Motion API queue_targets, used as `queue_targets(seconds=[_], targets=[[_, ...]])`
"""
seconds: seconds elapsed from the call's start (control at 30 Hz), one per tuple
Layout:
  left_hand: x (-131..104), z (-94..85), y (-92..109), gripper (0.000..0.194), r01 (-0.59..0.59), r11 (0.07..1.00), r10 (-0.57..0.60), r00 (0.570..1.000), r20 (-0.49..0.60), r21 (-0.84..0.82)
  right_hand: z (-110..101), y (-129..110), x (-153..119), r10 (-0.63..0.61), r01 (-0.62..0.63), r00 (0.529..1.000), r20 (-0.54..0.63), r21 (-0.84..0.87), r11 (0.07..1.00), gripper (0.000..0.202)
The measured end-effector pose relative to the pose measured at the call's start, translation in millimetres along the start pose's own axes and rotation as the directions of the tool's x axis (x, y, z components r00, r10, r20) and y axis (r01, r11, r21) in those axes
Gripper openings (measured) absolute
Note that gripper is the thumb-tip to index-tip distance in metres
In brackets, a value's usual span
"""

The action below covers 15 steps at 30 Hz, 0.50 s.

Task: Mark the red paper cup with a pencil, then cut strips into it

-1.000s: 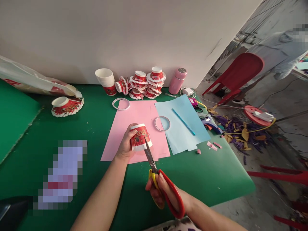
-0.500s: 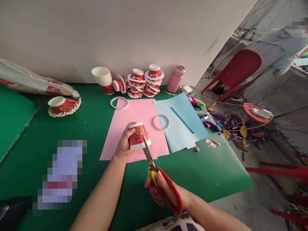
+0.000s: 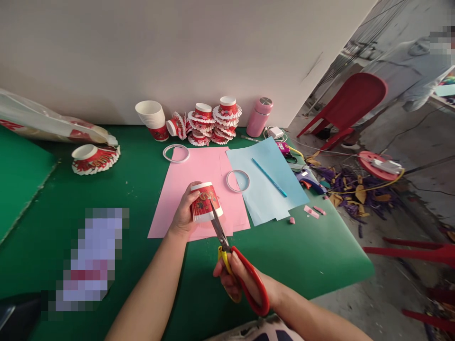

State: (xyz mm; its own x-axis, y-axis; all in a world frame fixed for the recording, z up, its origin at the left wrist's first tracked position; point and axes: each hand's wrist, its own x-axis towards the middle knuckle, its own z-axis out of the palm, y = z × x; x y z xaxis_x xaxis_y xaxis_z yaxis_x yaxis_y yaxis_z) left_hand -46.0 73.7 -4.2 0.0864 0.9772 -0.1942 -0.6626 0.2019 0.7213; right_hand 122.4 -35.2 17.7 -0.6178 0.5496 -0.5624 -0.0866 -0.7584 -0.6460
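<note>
My left hand (image 3: 184, 212) grips a red patterned paper cup (image 3: 204, 202) with white edges, held on its side above the pink paper (image 3: 170, 213). Thin slits run up the cup from its lower rim near my fingers. In my right hand (image 3: 234, 279) are scissors (image 3: 221, 232) with red and yellow handles. Their blades look nearly closed and lie against the cup's right part, tips near its printed pattern. Beyond my hands, a tape ring (image 3: 238, 181) rests across the pink and blue papers, and a second ring (image 3: 176, 153) lies farther left.
Fringed cups (image 3: 213, 124), stacked cups (image 3: 152, 118) and a pink flask (image 3: 259, 117) line the wall. Another fringed cup (image 3: 93, 157) sits left. Blue paper (image 3: 263, 203) bears a blue pen (image 3: 269, 177). Rightward are a glue gun (image 3: 310, 180), a red chair (image 3: 355, 102) and a person (image 3: 401, 66).
Both hands, the cup and the scissors have hardly moved; the view has shifted very slightly. The patterned side of the cup looks turned a little.
</note>
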Motion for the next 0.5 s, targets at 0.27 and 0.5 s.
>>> queue_targets(seconds=[0.27, 0.5], targets=[[0.0, -0.9, 0.1, 0.028, 0.002, 1.0, -0.002, 1.0, -0.016, -0.004, -0.5, 0.9, 0.2, -0.011, 0.011, 1.0, -0.001, -0.024, 1.0, 0.073], [-0.4, -0.1, 0.7, 0.027, -0.001, 1.0, 0.001, 1.0, -0.009, -0.004, -1.7, 2.6, 1.7, -0.007, 0.007, 1.0, -0.01, -0.02, 1.0, 0.073]])
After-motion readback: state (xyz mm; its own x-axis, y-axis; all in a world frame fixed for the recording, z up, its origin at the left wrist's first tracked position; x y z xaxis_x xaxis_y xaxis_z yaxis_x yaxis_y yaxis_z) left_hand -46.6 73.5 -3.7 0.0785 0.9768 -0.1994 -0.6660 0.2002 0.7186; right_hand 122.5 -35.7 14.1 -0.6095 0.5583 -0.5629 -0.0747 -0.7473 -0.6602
